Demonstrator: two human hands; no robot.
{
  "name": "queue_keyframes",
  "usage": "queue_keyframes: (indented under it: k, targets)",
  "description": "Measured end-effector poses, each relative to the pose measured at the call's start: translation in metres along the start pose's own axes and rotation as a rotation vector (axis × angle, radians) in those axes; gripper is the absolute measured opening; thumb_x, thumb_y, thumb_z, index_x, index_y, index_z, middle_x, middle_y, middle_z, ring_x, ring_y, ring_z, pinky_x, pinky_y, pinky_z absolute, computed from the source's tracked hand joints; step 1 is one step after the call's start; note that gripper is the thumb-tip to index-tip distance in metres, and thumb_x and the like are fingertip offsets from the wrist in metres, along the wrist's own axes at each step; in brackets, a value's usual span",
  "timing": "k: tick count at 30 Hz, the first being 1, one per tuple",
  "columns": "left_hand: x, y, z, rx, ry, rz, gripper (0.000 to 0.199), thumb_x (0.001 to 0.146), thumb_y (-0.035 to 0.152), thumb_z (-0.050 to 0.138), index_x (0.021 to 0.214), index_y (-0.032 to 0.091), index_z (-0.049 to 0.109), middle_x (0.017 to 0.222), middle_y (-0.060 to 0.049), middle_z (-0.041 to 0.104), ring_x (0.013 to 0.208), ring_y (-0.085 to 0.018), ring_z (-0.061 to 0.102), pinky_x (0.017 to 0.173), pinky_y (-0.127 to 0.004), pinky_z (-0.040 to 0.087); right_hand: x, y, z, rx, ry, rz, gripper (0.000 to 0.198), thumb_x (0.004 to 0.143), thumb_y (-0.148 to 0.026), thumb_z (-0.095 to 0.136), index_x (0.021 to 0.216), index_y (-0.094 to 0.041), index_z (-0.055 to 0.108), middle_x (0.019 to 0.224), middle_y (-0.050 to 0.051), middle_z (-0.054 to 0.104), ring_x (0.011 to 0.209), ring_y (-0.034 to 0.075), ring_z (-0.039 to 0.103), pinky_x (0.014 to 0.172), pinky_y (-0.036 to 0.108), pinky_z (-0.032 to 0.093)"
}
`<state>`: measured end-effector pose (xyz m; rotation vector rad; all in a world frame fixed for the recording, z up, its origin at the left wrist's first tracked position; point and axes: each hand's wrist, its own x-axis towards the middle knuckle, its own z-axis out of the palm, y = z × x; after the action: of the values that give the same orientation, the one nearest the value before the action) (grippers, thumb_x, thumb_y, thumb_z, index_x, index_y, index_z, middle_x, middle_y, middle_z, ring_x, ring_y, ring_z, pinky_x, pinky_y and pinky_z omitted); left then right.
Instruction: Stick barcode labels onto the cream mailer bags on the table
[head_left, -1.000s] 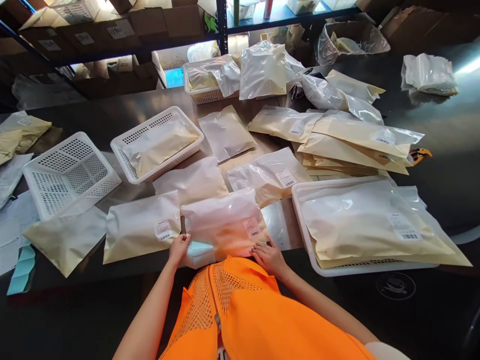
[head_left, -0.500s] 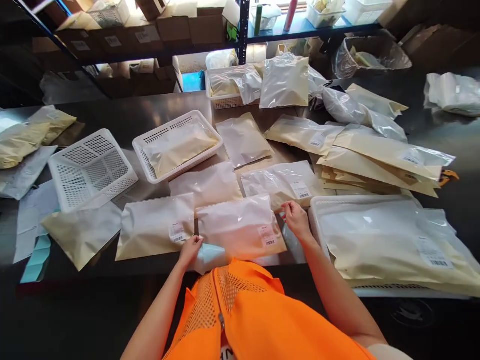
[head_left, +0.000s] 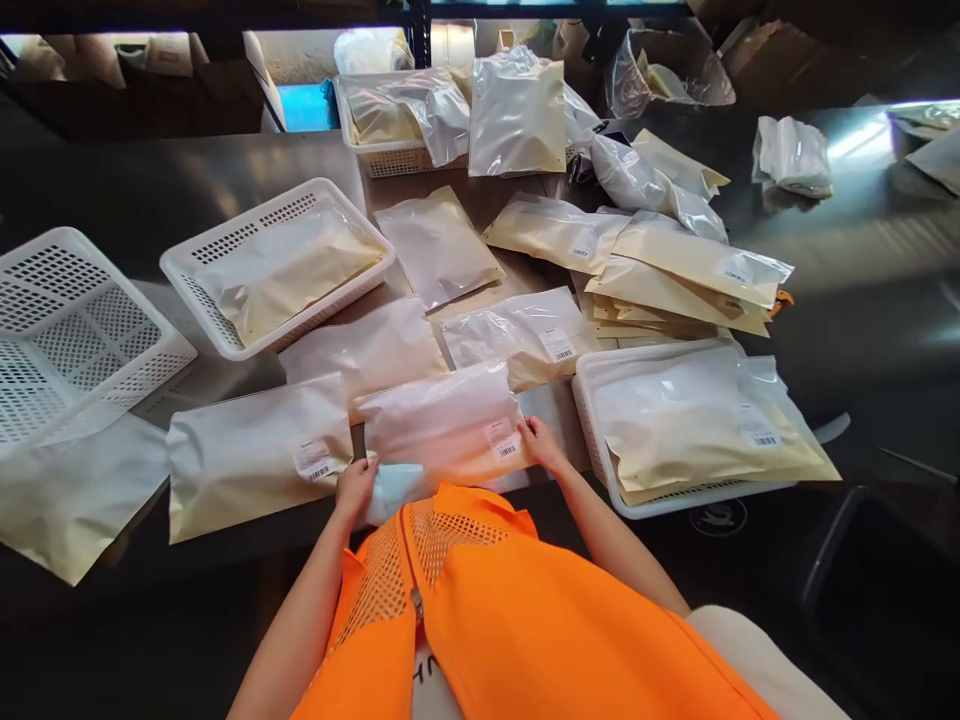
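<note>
A clear plastic bag [head_left: 435, 425] with cream backing and a barcode label lies flat at the table's front edge, close to my body. My left hand [head_left: 356, 488] is closed at its lower left corner, fingertips pinched beside a folded light-blue sheet [head_left: 397, 488]. On the opposite side, my right hand [head_left: 541, 445] has its fingers closed on the bag's right edge, next to the label. To the left lies a similar labelled bag [head_left: 255, 450], close to my left hand. Behind are another labelled bag [head_left: 517, 335] and an unlabelled one [head_left: 367, 350].
A white basket [head_left: 589, 430] holding a bag stands right. Leftward are a basket [head_left: 180, 262] with one bag and a basket [head_left: 75, 345] showing its bare bottom. Stacked bags [head_left: 675, 275] lie back right. Behind stands a packed basket [head_left: 386, 158]; a bin [head_left: 667, 75] is beyond.
My right hand has moved from beside the rear labelled bag to the middle bag's right edge. My left hand stays at its lower left corner. The view has shifted right and tilted down.
</note>
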<state>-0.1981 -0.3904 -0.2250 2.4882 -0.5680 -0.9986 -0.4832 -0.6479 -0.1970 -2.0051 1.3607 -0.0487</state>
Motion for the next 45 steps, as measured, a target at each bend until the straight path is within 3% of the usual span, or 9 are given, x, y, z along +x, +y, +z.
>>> queue_keyframes:
  k: [8, 10, 14, 16, 27, 30, 34, 42, 45]
  targets:
    - [-0.005, 0.007, -0.009, 0.152, -0.014, -0.051, 0.034, 0.084, 0.046, 0.042, 0.073, 0.02, 0.062, 0.077, -0.009, 0.07, 0.075, -0.025, 0.064, 0.06, -0.028, 0.038, -0.017, 0.013, -0.009, 0.049, 0.273, -0.03, 0.025, 0.086, -0.042, 0.05, 0.083, -0.018, 0.06, 0.086, 0.009, 0.064, 0.072, 0.021, 0.059, 0.069, 0.033, 0.046]
    - [-0.008, 0.009, -0.016, 0.2, -0.02, -0.097, 0.033, 0.08, 0.05, 0.049, 0.08, 0.02, 0.064, 0.084, -0.012, 0.072, 0.082, -0.03, 0.065, 0.062, -0.031, 0.04, -0.032, 0.011, -0.007, 0.044, 0.317, -0.155, 0.024, 0.088, -0.037, 0.049, 0.091, -0.017, 0.061, 0.088, 0.009, 0.062, 0.074, 0.02, 0.058, 0.071, 0.034, 0.048]
    - [-0.013, 0.02, -0.022, 0.283, 0.002, -0.192, 0.041, 0.078, 0.054, 0.052, 0.096, 0.019, 0.063, 0.098, -0.019, 0.071, 0.094, -0.038, 0.064, 0.066, -0.037, 0.043, -0.057, 0.002, 0.012, -0.087, 0.218, -0.543, 0.02, 0.086, -0.026, 0.053, 0.102, -0.019, 0.064, 0.095, 0.009, 0.062, 0.091, 0.023, 0.057, 0.08, 0.034, 0.048]
    - [-0.015, 0.026, -0.02, 0.304, -0.005, -0.209, 0.04, 0.08, 0.054, 0.049, 0.096, 0.019, 0.062, 0.1, -0.019, 0.071, 0.094, -0.038, 0.065, 0.065, -0.037, 0.043, -0.06, -0.001, 0.024, -0.206, 0.2, -0.636, 0.022, 0.082, -0.025, 0.058, 0.102, -0.02, 0.065, 0.1, 0.009, 0.063, 0.096, 0.025, 0.055, 0.082, 0.036, 0.046]
    - [-0.014, 0.031, -0.018, 0.362, -0.015, -0.186, 0.034, 0.081, 0.052, 0.05, 0.082, 0.02, 0.061, 0.091, -0.016, 0.072, 0.089, -0.035, 0.066, 0.062, -0.034, 0.042, -0.045, 0.012, 0.042, -0.281, 0.141, -0.753, 0.021, 0.092, -0.025, 0.048, 0.086, -0.023, 0.068, 0.093, 0.006, 0.065, 0.092, 0.019, 0.056, 0.079, 0.032, 0.041]
    - [-0.02, 0.028, -0.017, 0.339, 0.032, -0.179, 0.031, 0.082, 0.049, 0.051, 0.082, 0.02, 0.063, 0.089, -0.015, 0.072, 0.086, -0.035, 0.066, 0.061, -0.034, 0.041, -0.041, 0.012, 0.037, -0.252, 0.196, -0.722, 0.019, 0.09, -0.027, 0.05, 0.093, -0.023, 0.068, 0.098, 0.007, 0.065, 0.095, 0.02, 0.056, 0.085, 0.034, 0.042]
    - [-0.021, 0.03, -0.023, 0.282, 0.14, -0.131, 0.03, 0.085, 0.044, 0.049, 0.091, 0.019, 0.065, 0.088, -0.014, 0.072, 0.086, -0.033, 0.065, 0.063, -0.033, 0.04, -0.032, 0.005, 0.018, -0.237, 0.261, -0.649, 0.035, 0.084, -0.034, 0.057, 0.116, -0.02, 0.06, 0.126, 0.012, 0.056, 0.122, 0.028, 0.046, 0.102, 0.043, 0.033]
    - [0.004, 0.078, -0.075, 0.091, 0.447, -0.004, 0.044, 0.088, 0.038, 0.048, 0.127, 0.021, 0.057, 0.073, -0.004, 0.068, 0.084, -0.024, 0.062, 0.078, -0.031, 0.043, 0.012, -0.042, -0.01, -0.359, 0.019, -0.813, 0.053, 0.086, -0.037, 0.056, 0.136, -0.023, 0.047, 0.15, 0.01, 0.036, 0.142, 0.03, 0.022, 0.109, 0.048, 0.02]
    - [-0.011, 0.079, -0.079, -0.131, 0.324, 0.037, 0.046, 0.082, 0.041, 0.055, 0.122, 0.019, 0.062, 0.075, -0.003, 0.068, 0.078, -0.022, 0.061, 0.073, -0.03, 0.044, 0.025, -0.049, 0.004, -0.377, -0.052, -0.671, 0.055, 0.087, -0.039, 0.054, 0.139, -0.025, 0.044, 0.154, 0.01, 0.029, 0.143, 0.032, 0.019, 0.104, 0.054, 0.026]
